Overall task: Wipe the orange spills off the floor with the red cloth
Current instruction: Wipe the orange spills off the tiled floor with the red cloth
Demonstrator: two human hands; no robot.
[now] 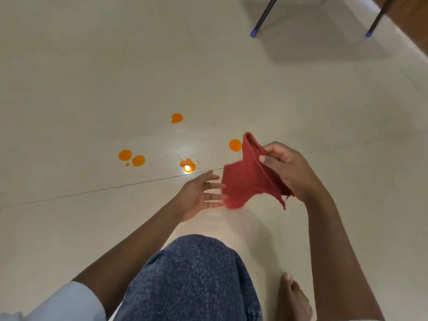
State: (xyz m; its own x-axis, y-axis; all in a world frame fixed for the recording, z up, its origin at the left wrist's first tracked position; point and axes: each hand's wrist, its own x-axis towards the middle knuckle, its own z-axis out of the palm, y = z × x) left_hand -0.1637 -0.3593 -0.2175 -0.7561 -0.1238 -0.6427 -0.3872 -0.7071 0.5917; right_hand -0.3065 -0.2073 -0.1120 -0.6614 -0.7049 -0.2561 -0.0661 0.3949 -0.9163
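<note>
Glossy tile floor (92,77); knitted red cloth (247,181).

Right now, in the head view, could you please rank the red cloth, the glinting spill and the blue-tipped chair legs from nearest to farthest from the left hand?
1. red cloth, at the fingertips of the left hand, on its right.
2. glinting spill, just ahead.
3. blue-tipped chair legs, far ahead, right.

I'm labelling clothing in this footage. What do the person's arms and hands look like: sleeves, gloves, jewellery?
The left hand and right hand are bare: no gloves, rings or watch visible. A pale blue sleeve covers the left upper arm; the right forearm shows no sleeve.
</note>
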